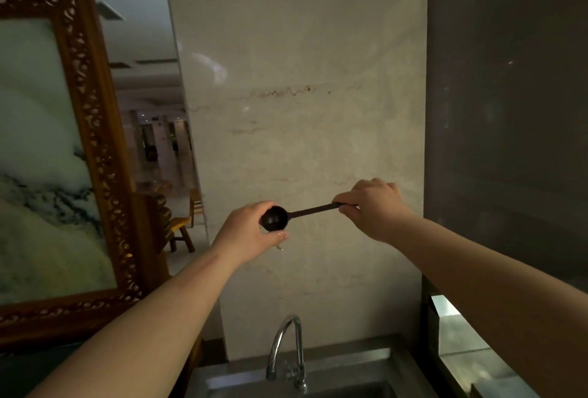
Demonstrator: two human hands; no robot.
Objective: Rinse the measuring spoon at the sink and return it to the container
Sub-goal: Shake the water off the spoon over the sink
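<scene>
Head view, looking forward and down past two bare forearms raised in front of a pale marble wall [302, 111]. Both hands hold a black measuring spoon [296, 214] roughly level, well above the sink [350, 362]. Left hand [251, 232]: fingers curled around and beneath the round bowl of the spoon, cupping it; the fingertips [280, 236] look wet and glossy. Right hand [372, 206]: thumb and fingers pressed together on the far end of the thin handle, pinching it. Handle runs from the bowl up and to the right between the two hands. Below, at the bottom edge of the frame, a curved chrome faucet [288, 350] rises from the rear ledge of the stainless steel sink; whether water is running cannot be told. Left of the wall stands a carved wooden frame [95, 130] around a green-white stone panel, with a dim hall and wooden stools [183, 232] visible behind it. Right of the wall is a dark grey panel [509, 111]. No container shows in this view.
</scene>
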